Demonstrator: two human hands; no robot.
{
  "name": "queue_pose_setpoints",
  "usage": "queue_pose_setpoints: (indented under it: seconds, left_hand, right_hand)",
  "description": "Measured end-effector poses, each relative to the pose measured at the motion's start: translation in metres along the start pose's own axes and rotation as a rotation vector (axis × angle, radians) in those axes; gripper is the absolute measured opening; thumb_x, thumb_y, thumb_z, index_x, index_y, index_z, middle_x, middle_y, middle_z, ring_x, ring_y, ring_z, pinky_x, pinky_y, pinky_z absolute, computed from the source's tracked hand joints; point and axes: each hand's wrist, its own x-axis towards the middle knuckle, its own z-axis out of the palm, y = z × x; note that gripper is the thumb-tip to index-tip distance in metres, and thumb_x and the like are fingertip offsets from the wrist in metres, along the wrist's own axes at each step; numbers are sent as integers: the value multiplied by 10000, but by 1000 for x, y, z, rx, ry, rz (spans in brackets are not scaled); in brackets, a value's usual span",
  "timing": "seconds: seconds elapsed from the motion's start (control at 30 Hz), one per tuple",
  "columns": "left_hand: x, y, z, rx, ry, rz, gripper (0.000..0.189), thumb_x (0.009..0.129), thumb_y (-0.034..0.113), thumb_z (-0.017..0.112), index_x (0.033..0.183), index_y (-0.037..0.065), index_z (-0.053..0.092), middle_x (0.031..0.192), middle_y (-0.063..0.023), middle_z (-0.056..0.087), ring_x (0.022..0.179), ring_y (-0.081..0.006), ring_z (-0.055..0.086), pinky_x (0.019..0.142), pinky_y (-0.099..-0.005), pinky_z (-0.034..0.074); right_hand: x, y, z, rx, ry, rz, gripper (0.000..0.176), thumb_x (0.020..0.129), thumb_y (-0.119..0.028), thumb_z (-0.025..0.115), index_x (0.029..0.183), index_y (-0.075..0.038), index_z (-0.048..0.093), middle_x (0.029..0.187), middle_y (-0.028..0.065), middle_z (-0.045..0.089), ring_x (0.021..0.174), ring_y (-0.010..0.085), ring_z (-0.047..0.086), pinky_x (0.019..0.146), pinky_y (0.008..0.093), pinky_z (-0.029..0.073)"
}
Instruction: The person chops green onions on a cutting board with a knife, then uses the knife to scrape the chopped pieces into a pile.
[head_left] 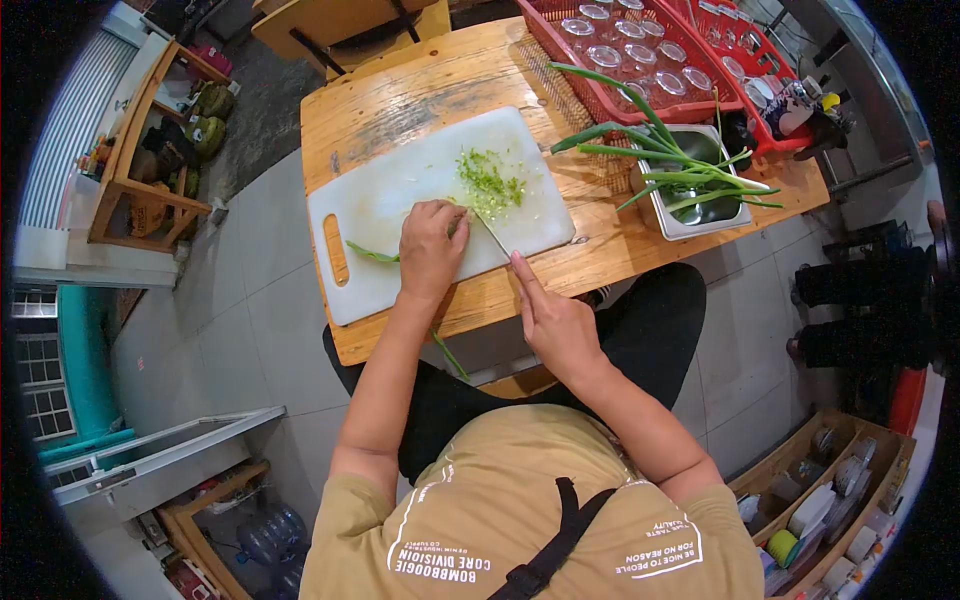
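green spring onion stalks (372, 253) on a white rectangular plastic board (370, 215)
left grip (430, 246) clamped on the stalks, right grip (560, 332) closed around a thin metal knife (492, 233); chopped green bits (490, 183) lie beside the blade.

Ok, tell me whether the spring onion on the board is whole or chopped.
Partly chopped: green pieces lie scattered on the white board, while a longer length sticks out beside the left hand.

"BOMBBOOGIE CORE DIVISION" and "FOR NO REASON" on the tan shirt (510, 470)
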Motion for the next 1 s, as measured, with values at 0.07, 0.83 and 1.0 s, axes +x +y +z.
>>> queue_pose_setpoints:
  seconds: [0.07,0.83,1.0]
  left_hand:
    - [-1,0,-1,-16,-16,15,137,890,106,792,1012,45,785,1070,-100,756,1072,-317,675,965,-442,543]
    - [1,2,-3,69,-3,9,108,897,192,818,958,103,824,1031,-65,720,1018,-284,656,898,-441,515]
    - [1,5,0,60,21,7,96,899,185,814,944,100,820,1012,-64,723,1011,-285,656,897,-440,516]
  right_hand:
    - [6,-1,-3,29,-18,39,555,1098,-258,579,1635,-153,490,640,176,679,550,376,686,537,508,560]
    - [15,-9,7,-17,-20,21,570,1082,-213,612,1637,-175,487,645,175,670,562,375,683,552,503,547]
    - [9,-4,20,-71,58,-27,605,1078,-242,601,1660,-165,460,599,136,658,498,323,668,499,459,546]
